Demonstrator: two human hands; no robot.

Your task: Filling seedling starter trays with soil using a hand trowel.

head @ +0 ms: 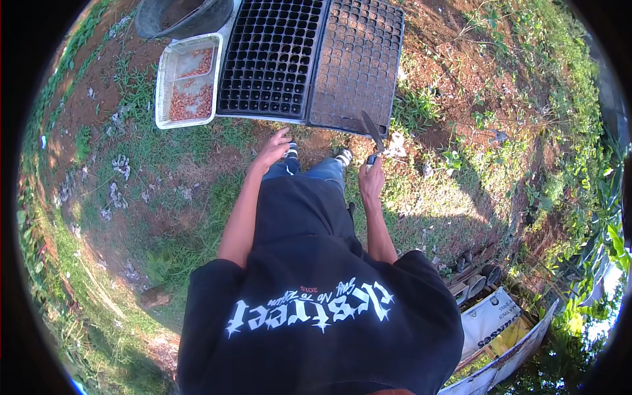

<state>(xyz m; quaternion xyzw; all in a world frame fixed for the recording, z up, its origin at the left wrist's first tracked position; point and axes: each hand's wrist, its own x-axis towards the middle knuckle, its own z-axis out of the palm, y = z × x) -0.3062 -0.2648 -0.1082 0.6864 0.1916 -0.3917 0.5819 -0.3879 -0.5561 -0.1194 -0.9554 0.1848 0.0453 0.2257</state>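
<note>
My right hand (372, 178) is closed around the handle of a small garden trowel (372, 129), whose blade lies over the near right corner of a black plastic seedling tray (353, 74) with soil in its cells. Near the front edge of a second seedling tray (269, 59), my left hand (273, 149) is held with its fingers apart and nothing in it. The cells of that second tray look dark and hold no visible soil. Left of it, a white plastic basket (211, 101) contains reddish-brown seeds (185, 106) in two groups.
A dark plastic bucket (185, 22) stands behind the basket at the upper left. Grass, bare soil and scattered litter (118, 165) cover the ground. Low plants grow to the right, and a printed sheet (489, 321) lies among boards at the lower right.
</note>
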